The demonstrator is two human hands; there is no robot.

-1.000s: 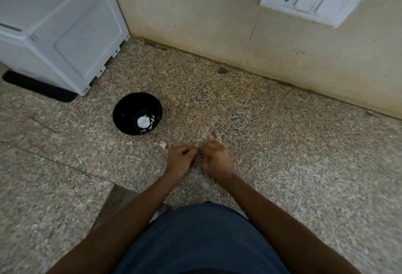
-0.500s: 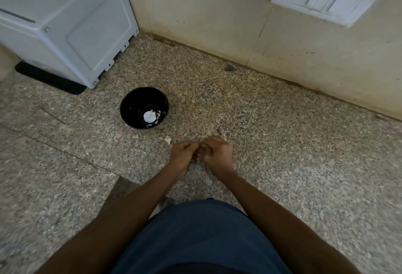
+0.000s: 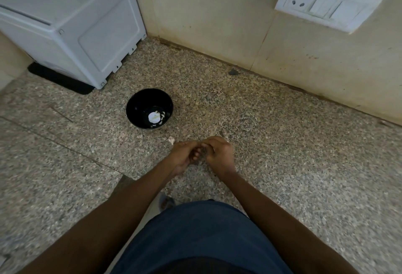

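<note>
Speckled granite counter, beige tiled wall at twelve o'clock, round black bowl at eleven, left hand, right hand curled together, whatever they grip hidden.

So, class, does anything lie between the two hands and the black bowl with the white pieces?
Only a small pale scrap on the counter, just beyond the left hand, short of the black bowl. Otherwise nothing visible stands in the way.

The bowl is glossy black; the desk is speckled polished stone. Upper left, the appliance is smooth matt white plastic; upper right, the switch plate is white plastic.
</note>
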